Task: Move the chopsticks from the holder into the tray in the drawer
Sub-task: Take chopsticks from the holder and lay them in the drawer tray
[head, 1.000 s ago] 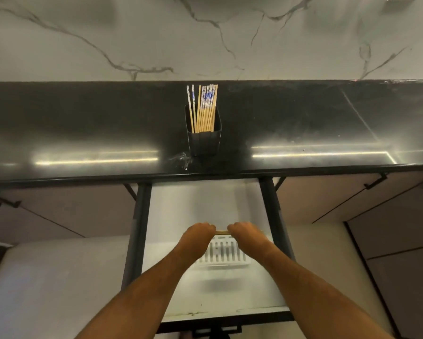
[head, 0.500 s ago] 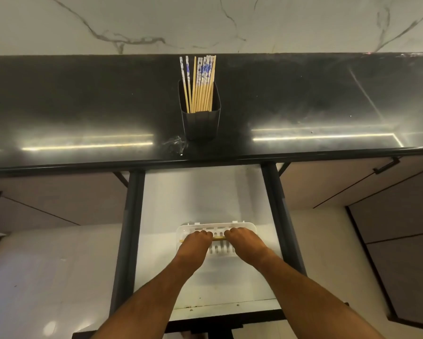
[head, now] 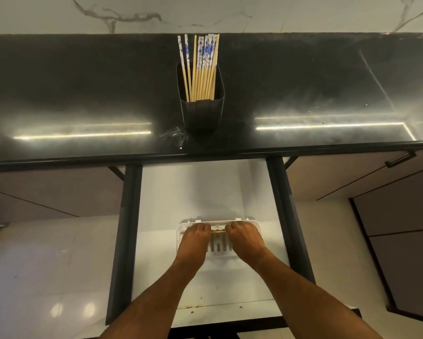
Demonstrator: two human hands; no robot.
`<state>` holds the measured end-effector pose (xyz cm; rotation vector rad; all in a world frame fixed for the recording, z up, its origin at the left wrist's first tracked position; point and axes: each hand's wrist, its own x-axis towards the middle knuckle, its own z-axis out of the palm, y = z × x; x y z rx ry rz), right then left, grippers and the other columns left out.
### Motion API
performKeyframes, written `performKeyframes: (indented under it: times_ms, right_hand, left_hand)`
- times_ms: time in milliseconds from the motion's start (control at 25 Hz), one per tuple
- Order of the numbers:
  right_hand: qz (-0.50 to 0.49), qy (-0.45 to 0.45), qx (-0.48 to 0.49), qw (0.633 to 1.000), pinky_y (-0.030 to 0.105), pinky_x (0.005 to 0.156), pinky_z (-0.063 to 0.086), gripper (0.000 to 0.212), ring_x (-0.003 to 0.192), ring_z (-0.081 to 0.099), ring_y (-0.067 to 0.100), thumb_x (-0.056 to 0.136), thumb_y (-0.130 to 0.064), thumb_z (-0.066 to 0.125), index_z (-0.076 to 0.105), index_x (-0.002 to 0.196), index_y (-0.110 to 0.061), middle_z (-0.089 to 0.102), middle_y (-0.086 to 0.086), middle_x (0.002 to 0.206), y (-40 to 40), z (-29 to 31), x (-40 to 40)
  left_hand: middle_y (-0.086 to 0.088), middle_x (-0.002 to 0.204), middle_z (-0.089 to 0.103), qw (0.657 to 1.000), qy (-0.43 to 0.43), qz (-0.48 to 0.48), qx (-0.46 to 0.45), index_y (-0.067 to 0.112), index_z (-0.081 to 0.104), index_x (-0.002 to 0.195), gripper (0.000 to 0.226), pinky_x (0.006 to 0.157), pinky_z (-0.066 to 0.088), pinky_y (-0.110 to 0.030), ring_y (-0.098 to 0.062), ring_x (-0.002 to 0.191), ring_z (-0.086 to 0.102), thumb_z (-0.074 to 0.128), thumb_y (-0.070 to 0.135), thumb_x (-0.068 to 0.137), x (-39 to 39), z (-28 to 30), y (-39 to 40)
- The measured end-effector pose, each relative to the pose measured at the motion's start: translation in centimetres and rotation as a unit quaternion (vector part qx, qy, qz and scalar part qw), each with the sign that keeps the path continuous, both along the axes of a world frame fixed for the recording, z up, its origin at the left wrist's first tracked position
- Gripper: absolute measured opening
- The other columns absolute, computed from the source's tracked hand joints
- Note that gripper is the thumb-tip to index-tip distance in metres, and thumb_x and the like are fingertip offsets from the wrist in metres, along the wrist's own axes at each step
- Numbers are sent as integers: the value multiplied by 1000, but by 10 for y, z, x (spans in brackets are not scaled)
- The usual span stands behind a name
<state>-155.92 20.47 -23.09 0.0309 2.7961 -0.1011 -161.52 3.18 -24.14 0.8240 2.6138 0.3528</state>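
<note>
Both hands (head: 195, 237) (head: 246, 237) gripping chopsticks (head: 218, 231) mostly hidden, over tray (head: 254, 225)

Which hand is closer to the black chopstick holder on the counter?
Left, slightly. The left hand sits almost straight below the holder, over the white tray; the right hand is in the same tray, offset further to the side. Both are far from it.

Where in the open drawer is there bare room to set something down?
Free: the drawer floor between the counter edge and the tray, plus the strip nearer the person. Crowded: the tray, where the left hand and right hand hold chopsticks.
</note>
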Motion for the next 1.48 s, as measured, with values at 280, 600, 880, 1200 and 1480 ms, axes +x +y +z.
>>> performKeyframes:
  times_ms: [280, 600, 880, 1200, 1480]
  right_hand:
    - [-29, 15, -38, 999, 40, 102, 52, 35, 109, 68, 27, 91, -20, 70, 67, 125, -12, 71, 10, 123, 2, 0, 10]
    - [-69, 0, -99, 993, 36, 102, 52, 33, 111, 66, 23, 95, -26, 68, 67, 126, -16, 69, 6, 126, 1, -3, 12]
    - [-61, -6, -76, 995, 36, 109, 45, 35, 122, 58, 24, 97, -21, 64, 64, 131, -14, 64, 8, 133, -4, -11, 12]
    - [-41, -32, -82, 995, 30, 99, 51, 27, 111, 64, 20, 95, -21, 66, 73, 120, -17, 71, 6, 120, 5, -12, 12]
    - [-36, -20, -87, 995, 33, 103, 49, 29, 116, 63, 22, 97, -20, 64, 69, 125, -15, 68, 7, 127, 4, -10, 14]
  left_hand:
    - [-6, 102, 76, 999, 28, 8, 25, 13, 73, 104, 40, 81, 62, -34, -24, 91, 74, 86, 3, 67, -2, 9, -11]
    - [-6, 108, 76, 999, 17, 15, 31, 11, 74, 110, 41, 89, 59, -35, -25, 99, 73, 83, 2, 71, 0, 10, -14]
    - [-5, 134, 64, 1000, 6, 11, 19, 13, 62, 132, 37, 113, 40, -32, -22, 126, 58, 55, 13, 96, 1, -5, -14]
    - [1, 122, 70, 1000, -5, -12, -6, 19, 68, 118, 29, 98, 49, -29, -18, 112, 64, 51, 17, 95, 0, -6, -22]
    - [-1, 123, 70, 1000, 10, -2, 5, 17, 68, 119, 28, 100, 48, -29, -19, 113, 63, 50, 18, 97, 0, -4, -22]
